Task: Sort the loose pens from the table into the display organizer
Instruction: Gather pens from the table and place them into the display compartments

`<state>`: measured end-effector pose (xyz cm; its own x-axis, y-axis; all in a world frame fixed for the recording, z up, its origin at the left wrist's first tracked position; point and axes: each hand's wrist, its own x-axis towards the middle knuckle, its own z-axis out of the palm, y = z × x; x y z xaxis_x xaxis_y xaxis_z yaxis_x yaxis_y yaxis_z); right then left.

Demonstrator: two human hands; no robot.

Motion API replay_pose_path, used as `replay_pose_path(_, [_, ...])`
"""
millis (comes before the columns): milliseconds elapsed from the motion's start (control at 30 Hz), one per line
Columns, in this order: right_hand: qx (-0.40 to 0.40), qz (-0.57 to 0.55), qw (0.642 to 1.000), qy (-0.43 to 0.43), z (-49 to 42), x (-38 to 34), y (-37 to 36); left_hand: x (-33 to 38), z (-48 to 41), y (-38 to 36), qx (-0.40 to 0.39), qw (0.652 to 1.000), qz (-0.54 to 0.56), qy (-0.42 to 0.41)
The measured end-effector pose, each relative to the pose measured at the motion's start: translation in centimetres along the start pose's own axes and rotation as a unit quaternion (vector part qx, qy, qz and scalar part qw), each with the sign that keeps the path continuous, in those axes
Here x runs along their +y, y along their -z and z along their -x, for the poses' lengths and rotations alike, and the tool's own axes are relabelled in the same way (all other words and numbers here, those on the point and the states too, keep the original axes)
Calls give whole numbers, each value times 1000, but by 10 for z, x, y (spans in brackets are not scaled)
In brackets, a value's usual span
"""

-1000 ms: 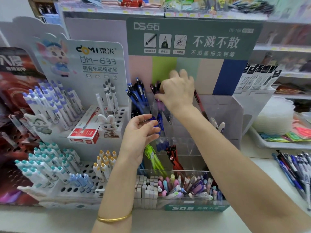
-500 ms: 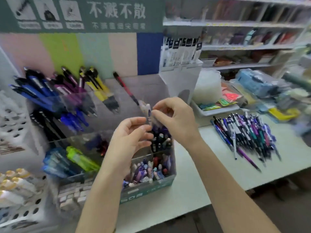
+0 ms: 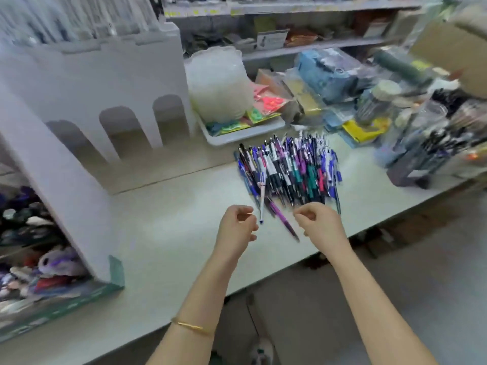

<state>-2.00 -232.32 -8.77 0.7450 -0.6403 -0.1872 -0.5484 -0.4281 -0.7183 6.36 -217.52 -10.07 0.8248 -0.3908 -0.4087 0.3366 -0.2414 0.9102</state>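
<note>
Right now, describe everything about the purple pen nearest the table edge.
The purple pen is slim and plastic-looking, darker at its near end, blurred. It lies flat and diagonal on the pale table, far end against the pen pile, beside a white pen. It sits between the left hand and right hand; neither holds it.

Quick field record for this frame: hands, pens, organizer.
left hand: loosely curled, empty, above table
right hand: loosely curled, empty, at near edge of pile
pile: loose pens on table, right of organizer
strays: white pen, purple pen jut from pile toward hands
organizer: far left, apart from pile
status: pile unsorted
</note>
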Motion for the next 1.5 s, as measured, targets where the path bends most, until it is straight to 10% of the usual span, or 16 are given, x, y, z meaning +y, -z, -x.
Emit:
replay_pose_path(433, [-109,301,947,7,-77,22,-44,-21,-115,-63,114,952,-280,-53])
replay_pose_path(900, [-186,142,971,53,-159,-42,-23,-2,-144,-45,256,963,-84,17])
replay_pose_path(1500, [-174,66,981,50,-201,-36,-17,8,-182,-76,201,924,-321,52])
